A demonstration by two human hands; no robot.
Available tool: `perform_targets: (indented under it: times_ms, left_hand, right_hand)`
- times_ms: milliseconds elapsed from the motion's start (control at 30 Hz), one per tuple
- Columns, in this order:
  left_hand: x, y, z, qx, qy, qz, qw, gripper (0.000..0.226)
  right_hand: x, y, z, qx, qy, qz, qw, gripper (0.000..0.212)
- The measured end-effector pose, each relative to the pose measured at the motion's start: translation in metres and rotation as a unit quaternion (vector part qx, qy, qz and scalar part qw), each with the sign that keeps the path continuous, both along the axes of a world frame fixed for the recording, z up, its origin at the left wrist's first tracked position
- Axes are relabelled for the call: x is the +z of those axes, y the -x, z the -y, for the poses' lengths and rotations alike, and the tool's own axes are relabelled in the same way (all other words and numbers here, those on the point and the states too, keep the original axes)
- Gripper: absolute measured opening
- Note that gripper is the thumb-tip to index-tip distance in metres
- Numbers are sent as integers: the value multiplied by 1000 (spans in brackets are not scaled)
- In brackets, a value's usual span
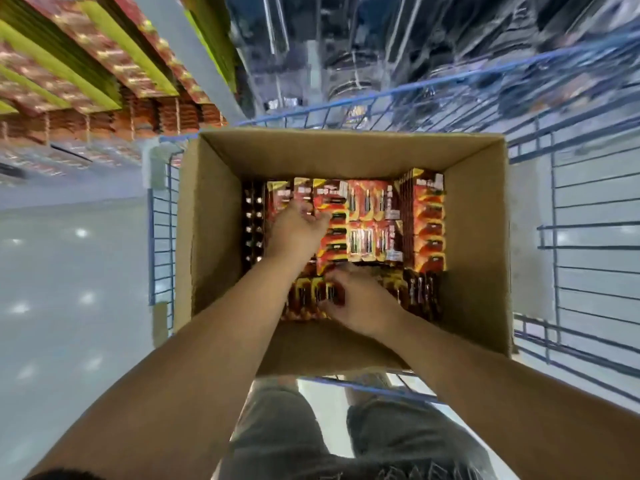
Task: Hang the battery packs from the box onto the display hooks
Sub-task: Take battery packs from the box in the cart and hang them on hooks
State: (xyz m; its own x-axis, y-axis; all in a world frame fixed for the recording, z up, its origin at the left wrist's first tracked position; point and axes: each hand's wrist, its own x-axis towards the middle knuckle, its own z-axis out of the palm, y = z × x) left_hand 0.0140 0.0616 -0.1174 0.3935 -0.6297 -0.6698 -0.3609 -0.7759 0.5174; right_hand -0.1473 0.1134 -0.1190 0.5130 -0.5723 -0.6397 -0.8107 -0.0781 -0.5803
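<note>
both hands deep in the box [221, 209]: left hand [294, 230] pinching a pack [327, 199], right hand [360, 299] curled on packs [311, 296]. blue cart [554, 188] wire hugs the box, shelf [86, 64] off left.

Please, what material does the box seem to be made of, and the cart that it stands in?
The box looks like plain brown cardboard, matte, with folded flaps. The cart seems to be metal wire with a blue coating: thin bars form a grid. Whether the coating is paint or plastic cannot be told.
</note>
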Motion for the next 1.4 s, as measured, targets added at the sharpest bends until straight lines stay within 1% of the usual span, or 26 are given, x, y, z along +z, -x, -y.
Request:
perform_targets:
  times_ms: [67,133,167,233,300,333,433,467,500,567,600,700,800,900,967,1033,1067,1100,1133,1167,1200,1267,1300,1367,1400]
  left_hand:
    - [-8,4,4,7,6,25,1000,51]
    - [-13,8,9,14,2,27,1000,52]
    - [-13,12,11,9,-6,23,1000,54]
    - [-14,18,14,-27,-23,45,998,60]
    - [-14,20,15,-56,-18,69,996,54]
    - [-14,19,15,-57,-14,64,996,51]
    - [-13,6,10,-32,-7,13,999,57]
    - [-12,1,8,-30,-6,-3,1000,56]
    - [-12,-5,6,-27,-4,-15,1000,49]
    - [-13,-16,1,-4,-1,-36,999,32]
    - [-14,-22,-2,12,1,-44,999,27]
    - [-14,-32,-8,52,13,-61,997,26]
    - [-13,-38,-10,84,30,-100,991,23]
    - [-7,-42,-11,102,39,-120,987,18]
    - [-3,-44,-11,116,48,-126,984,17]
    - [4,-46,-12,128,52,-128,982,17]
    - [8,-46,-12,131,53,-130,981,16]
    - [13,-47,-12,134,53,-129,981,16]
    - [18,-47,-11,138,53,-128,981,16]
    - [24,-48,-11,143,55,-129,980,16]
    - [30,-48,-11,147,60,-132,979,16]
    - [45,-47,-12,149,67,-147,976,15]
    - [53,-47,-14,148,71,-155,974,15]
    - [71,-45,-19,151,81,-167,971,14]
    - [76,-45,-23,156,84,-175,968,13]
  right_hand:
    - [-9,-1,-2,13,12,-14,1000,58]
    - [-15,-4,-3,8,24,-27,999,59]
    - [-18,-6,-3,4,30,-31,999,59]
    - [-21,-10,-5,-10,27,-32,999,59]
    - [-22,-14,-5,-20,12,-38,999,62]
    - [-23,-15,-4,-19,12,-46,999,63]
    - [-25,-19,2,-10,37,-58,998,50]
    - [-23,-21,5,-1,42,-60,997,46]
    - [-22,-24,7,15,41,-62,997,44]
    - [-18,-29,11,52,21,-59,997,43]
    - [-17,-31,12,66,5,-58,996,45]
    - [-16,-40,14,121,-11,-69,990,49]
    - [-18,-58,5,188,1,-96,978,47]
    - [-18,-72,-6,210,5,-104,972,45]
    - [-14,-68,-3,203,-5,-94,975,46]
    - [-1,-56,7,168,-47,-86,981,46]
    - [7,-47,13,142,-75,-81,984,40]
    - [14,-35,18,112,-100,-74,986,27]
    - [21,-22,22,74,-124,-63,988,16]
    - [29,-10,26,25,-149,-43,988,11]
    - [36,3,30,-36,-174,-22,984,15]
    - [53,23,35,-169,-206,24,964,26]
    - [60,31,36,-231,-216,50,947,28]
    - [74,40,38,-339,-234,102,906,30]
    - [78,41,39,-377,-241,125,885,32]
